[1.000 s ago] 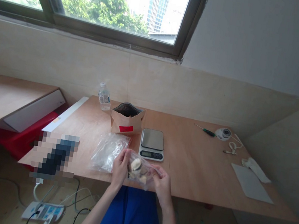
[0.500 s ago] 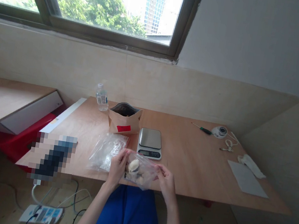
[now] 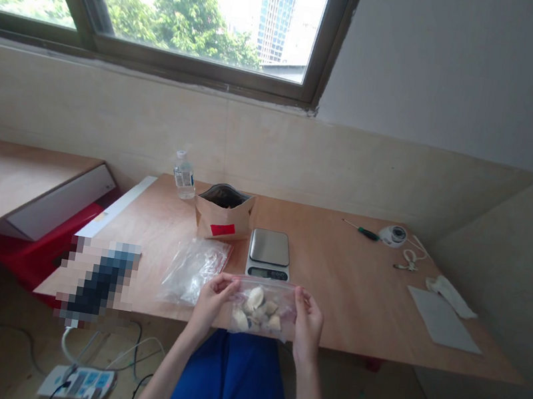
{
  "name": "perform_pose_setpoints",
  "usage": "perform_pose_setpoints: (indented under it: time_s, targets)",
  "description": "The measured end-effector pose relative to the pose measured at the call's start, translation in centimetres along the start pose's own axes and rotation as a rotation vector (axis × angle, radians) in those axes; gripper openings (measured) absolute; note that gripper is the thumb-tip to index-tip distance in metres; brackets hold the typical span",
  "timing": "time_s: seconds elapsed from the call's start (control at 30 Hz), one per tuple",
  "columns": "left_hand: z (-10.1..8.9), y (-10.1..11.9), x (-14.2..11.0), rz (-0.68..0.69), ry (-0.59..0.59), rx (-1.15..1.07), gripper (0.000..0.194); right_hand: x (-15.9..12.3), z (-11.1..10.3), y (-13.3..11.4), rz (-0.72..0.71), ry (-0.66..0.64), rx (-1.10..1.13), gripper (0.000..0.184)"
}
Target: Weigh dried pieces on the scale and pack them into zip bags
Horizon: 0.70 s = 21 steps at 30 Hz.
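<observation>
A clear zip bag (image 3: 288, 312) holding several pale, chunky pieces (image 3: 257, 298) hangs stretched between my hands at the table's front edge. My left hand (image 3: 215, 296) pinches its upper left corner, and my right hand (image 3: 308, 317) grips the upper right corner. The bag's top edge runs level between them. Just behind it sits a digital kitchen scale (image 3: 270, 247) with nothing on its steel plate. Left of the bag lie flat clear plastic bags (image 3: 189, 271). Behind those stands an open brown paper pouch (image 3: 223, 216) with a red label; its contents are dark and unclear.
A water bottle (image 3: 184, 176) stands behind the pouch. At the table's left is a pixelated dark object (image 3: 99, 281). Toward the right lie a screwdriver (image 3: 367, 234), a white dome camera (image 3: 392, 235) with its cable, and a white sheet (image 3: 444, 322). A power strip (image 3: 78, 383) is on the floor.
The zip bag has gone from slanted and bunched to level and spread out. My right hand has shifted slightly right and up at its corner; both hands keep their hold.
</observation>
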<state>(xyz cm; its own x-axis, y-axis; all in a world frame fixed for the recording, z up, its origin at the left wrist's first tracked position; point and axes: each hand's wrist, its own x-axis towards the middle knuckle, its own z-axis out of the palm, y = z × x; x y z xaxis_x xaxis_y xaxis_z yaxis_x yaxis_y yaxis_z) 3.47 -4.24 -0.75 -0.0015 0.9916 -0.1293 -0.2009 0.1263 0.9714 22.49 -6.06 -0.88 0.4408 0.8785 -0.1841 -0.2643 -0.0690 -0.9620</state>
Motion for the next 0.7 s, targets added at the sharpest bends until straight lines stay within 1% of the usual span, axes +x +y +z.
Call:
perform_pose_setpoints:
  time_s: [0.1,0.23,0.33,0.43,0.53,0.7]
  targets:
    - [0.1,0.3,0.0,0.000,-0.002,0.014,0.029,0.0,-0.3,0.0,0.002,-0.026,-0.004,0.043]
    - [0.1,0.5,0.1,0.013,0.038,0.009,0.030,0.0,-0.8,0.2,-0.028,-0.087,-0.071,0.047]
    - [-0.3,0.1,0.4,0.050,0.039,0.027,0.029,0.1,-1.1,0.3,-0.026,-0.148,-0.108,0.053]
    - [-0.7,-0.2,0.7,0.100,0.040,0.076,0.026,0.1,-1.1,0.4,-0.036,-0.180,-0.118,0.050]
    - [-1.0,0.0,0.6,0.143,0.041,0.148,0.025,0.1,-0.9,0.3,-0.060,-0.160,-0.116,0.046]
    - [-1.2,0.3,0.4,0.177,0.040,0.203,0.021,-0.1,-0.8,0.3,-0.115,-0.061,-0.110,0.038]
